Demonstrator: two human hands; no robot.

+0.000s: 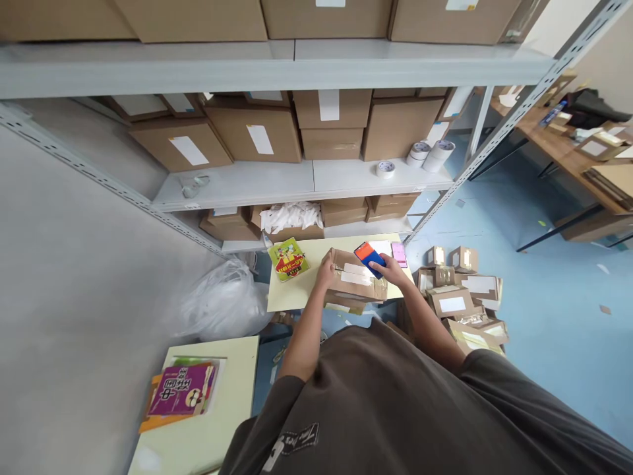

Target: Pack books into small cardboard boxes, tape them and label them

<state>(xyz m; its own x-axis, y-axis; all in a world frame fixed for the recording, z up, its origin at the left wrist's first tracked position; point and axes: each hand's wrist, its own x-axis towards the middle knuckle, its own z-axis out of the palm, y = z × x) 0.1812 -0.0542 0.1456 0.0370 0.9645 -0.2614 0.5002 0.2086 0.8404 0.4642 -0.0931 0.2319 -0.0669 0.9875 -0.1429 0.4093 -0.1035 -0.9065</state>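
Note:
A taped cardboard box [341, 285] with white labels on top rests at the front edge of a pale yellow table [316, 247]. My left hand [325, 272] grips its left side, fingers partly hidden. In my right hand [390, 269] is a flat, phone-sized orange-and-blue object [368, 256], held tilted above the box's right end; its exact kind is unclear. Left of the box lies a yellow-green book [287, 259]. Behind the right hand are a white sheet [380, 247] and a pink card-like item [399, 254].
A metal shelf [237, 191] with cardboard boxes and tape rolls [386, 169] stands ahead. Parcels [462, 300] are piled on the floor at right. A clear plastic bag [222, 300] and a second table with books [180, 390] are at left.

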